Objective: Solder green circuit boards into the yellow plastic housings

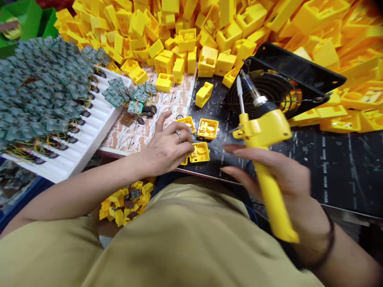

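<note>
My right hand [287,183] is wrapped round the yellow handle of a soldering gun [263,131], its metal tip and thin feed tube pointing up and away. My left hand [170,149] lies over small yellow cases at the bench edge, with its fingers apart and partly bent. Its fingertips are by an open yellow case [200,152] and partly cover others. Another open case [208,129] sits just beyond. Whether the left fingertips press on a case is hard to see.
Yellow housings [167,59] are heaped across the back. A black fan [269,87] stands at right. White ridged foam [80,147] at left carries many circuit boards [44,91]; more boards [136,107] with small round speakers lie beside it. Below the bench are more yellow parts [119,207].
</note>
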Demonstrator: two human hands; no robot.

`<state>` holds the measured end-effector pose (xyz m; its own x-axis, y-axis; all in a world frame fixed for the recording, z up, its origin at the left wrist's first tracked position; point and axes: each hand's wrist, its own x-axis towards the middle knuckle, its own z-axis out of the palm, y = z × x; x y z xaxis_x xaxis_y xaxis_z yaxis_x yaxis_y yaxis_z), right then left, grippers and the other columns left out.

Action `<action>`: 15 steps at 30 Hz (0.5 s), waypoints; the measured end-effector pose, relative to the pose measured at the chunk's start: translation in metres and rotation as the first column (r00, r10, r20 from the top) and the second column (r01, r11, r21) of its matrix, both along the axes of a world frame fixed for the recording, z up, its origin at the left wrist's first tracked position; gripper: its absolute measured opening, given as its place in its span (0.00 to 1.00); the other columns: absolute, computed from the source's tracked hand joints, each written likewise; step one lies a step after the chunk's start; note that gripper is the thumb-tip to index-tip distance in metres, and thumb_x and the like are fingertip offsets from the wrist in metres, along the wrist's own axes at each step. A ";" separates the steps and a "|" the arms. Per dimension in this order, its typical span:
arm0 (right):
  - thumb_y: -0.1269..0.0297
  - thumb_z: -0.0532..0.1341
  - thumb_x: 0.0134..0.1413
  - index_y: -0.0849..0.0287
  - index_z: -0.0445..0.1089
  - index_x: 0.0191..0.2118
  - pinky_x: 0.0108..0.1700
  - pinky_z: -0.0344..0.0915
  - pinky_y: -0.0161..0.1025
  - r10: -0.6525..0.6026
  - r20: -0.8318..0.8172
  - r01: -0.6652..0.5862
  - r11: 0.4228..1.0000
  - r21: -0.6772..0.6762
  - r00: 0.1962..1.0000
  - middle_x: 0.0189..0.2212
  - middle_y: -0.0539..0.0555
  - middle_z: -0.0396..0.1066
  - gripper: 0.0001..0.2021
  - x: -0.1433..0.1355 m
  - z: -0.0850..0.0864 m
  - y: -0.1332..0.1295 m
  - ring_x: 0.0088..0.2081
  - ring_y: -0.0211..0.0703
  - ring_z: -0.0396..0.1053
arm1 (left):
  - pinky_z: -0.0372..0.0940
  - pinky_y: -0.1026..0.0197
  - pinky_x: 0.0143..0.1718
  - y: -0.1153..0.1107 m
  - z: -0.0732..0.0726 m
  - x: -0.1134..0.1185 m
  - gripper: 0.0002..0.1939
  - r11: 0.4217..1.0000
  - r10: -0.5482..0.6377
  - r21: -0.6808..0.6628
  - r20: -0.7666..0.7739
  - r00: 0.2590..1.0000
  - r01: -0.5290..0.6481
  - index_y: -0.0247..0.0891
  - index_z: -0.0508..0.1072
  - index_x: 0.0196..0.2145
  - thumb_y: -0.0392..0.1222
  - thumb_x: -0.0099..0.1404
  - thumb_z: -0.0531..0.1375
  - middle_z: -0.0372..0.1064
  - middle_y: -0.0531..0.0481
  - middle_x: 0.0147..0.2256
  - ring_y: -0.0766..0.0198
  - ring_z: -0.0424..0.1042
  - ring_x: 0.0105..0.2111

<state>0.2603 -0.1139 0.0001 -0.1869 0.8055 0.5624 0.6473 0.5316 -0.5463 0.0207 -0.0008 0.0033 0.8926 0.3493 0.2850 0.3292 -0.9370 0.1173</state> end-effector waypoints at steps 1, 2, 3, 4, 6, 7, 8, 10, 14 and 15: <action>0.67 0.68 0.58 0.57 0.65 0.53 0.49 0.73 0.41 0.036 0.027 -0.036 0.999 -0.005 0.999 0.47 0.57 0.75 0.19 -0.004 -0.006 0.004 0.45 0.45 0.75 | 0.47 0.35 0.65 0.000 -0.001 0.000 0.06 1.000 0.006 0.006 0.002 1.000 -0.006 0.42 0.73 0.35 0.37 0.70 0.57 0.75 0.54 0.36 0.60 0.70 0.49; 0.65 0.67 0.60 0.58 0.63 0.53 0.51 0.71 0.44 0.066 0.068 -0.066 0.998 -0.001 0.996 0.48 0.59 0.74 0.19 -0.008 -0.012 0.010 0.48 0.46 0.74 | 0.47 0.35 0.65 0.000 -0.003 0.000 0.06 1.000 0.012 0.008 0.008 1.000 -0.012 0.42 0.72 0.35 0.37 0.70 0.57 0.75 0.55 0.34 0.60 0.71 0.49; 0.64 0.65 0.62 0.59 0.62 0.53 0.53 0.70 0.46 0.080 0.122 -0.082 0.996 0.016 0.989 0.46 0.59 0.74 0.17 -0.013 -0.018 0.015 0.48 0.47 0.73 | 0.48 0.35 0.65 0.000 -0.005 0.000 0.05 1.000 0.019 0.010 0.018 1.000 -0.019 0.42 0.72 0.36 0.37 0.70 0.57 0.75 0.55 0.33 0.60 0.72 0.48; 0.65 0.63 0.64 0.60 0.62 0.53 0.53 0.69 0.46 0.080 0.181 -0.089 0.995 0.040 0.980 0.43 0.58 0.74 0.15 -0.018 -0.023 0.019 0.46 0.46 0.73 | 0.47 0.35 0.66 0.000 -0.006 0.000 0.05 1.000 0.018 0.018 0.035 0.999 -0.019 0.41 0.71 0.36 0.37 0.70 0.57 0.74 0.56 0.32 0.61 0.72 0.48; 0.66 0.60 0.66 0.60 0.62 0.52 0.49 0.68 0.46 0.035 0.267 -0.060 0.994 0.086 0.963 0.37 0.55 0.73 0.12 -0.027 -0.032 0.025 0.40 0.45 0.73 | 0.47 0.36 0.66 0.001 -0.008 0.000 0.04 0.999 0.005 0.049 0.070 0.998 -0.008 0.41 0.71 0.36 0.36 0.70 0.57 0.74 0.57 0.30 0.61 0.73 0.47; 0.66 0.59 0.66 0.59 0.62 0.52 0.47 0.68 0.45 -0.002 0.293 -0.031 0.994 0.109 0.956 0.36 0.54 0.73 0.12 -0.030 -0.035 0.027 0.38 0.44 0.72 | 0.46 0.35 0.66 0.001 -0.009 0.000 0.04 0.998 -0.008 0.067 0.087 0.996 0.002 0.40 0.70 0.36 0.36 0.70 0.57 0.74 0.57 0.30 0.61 0.73 0.46; 0.66 0.60 0.66 0.59 0.62 0.52 0.46 0.67 0.45 -0.039 0.306 0.001 0.992 0.123 0.951 0.36 0.54 0.72 0.12 -0.032 -0.037 0.027 0.37 0.44 0.71 | 0.46 0.35 0.66 0.002 -0.009 0.001 0.04 0.997 -0.016 0.079 0.093 0.995 0.009 0.40 0.70 0.35 0.36 0.70 0.57 0.74 0.56 0.30 0.61 0.73 0.46; 0.64 0.62 0.65 0.59 0.63 0.53 0.47 0.66 0.47 -0.088 0.302 0.050 0.990 0.132 0.949 0.36 0.55 0.73 0.14 -0.034 -0.037 0.027 0.36 0.45 0.71 | 0.48 0.33 0.66 0.003 -0.008 0.002 0.06 0.997 -0.012 0.079 0.066 0.998 0.006 0.40 0.70 0.34 0.37 0.70 0.56 0.74 0.55 0.31 0.60 0.73 0.46; 0.63 0.68 0.59 0.59 0.67 0.48 0.48 0.67 0.41 -0.111 0.192 0.076 0.981 0.181 0.975 0.33 0.52 0.74 0.14 -0.021 -0.017 0.016 0.33 0.41 0.72 | 0.51 0.34 0.65 0.004 -0.002 0.006 0.10 0.999 0.012 0.044 -0.050 0.999 -0.009 0.40 0.71 0.33 0.38 0.71 0.54 0.74 0.53 0.35 0.59 0.71 0.47; 0.65 0.69 0.57 0.58 0.68 0.47 0.45 0.68 0.37 -0.088 0.145 0.063 0.984 0.169 0.986 0.31 0.49 0.74 0.14 -0.015 -0.008 0.010 0.31 0.38 0.71 | 0.51 0.35 0.65 0.004 -0.001 0.007 0.10 0.999 0.008 0.035 -0.066 0.998 -0.006 0.40 0.72 0.33 0.38 0.71 0.54 0.74 0.52 0.36 0.58 0.70 0.48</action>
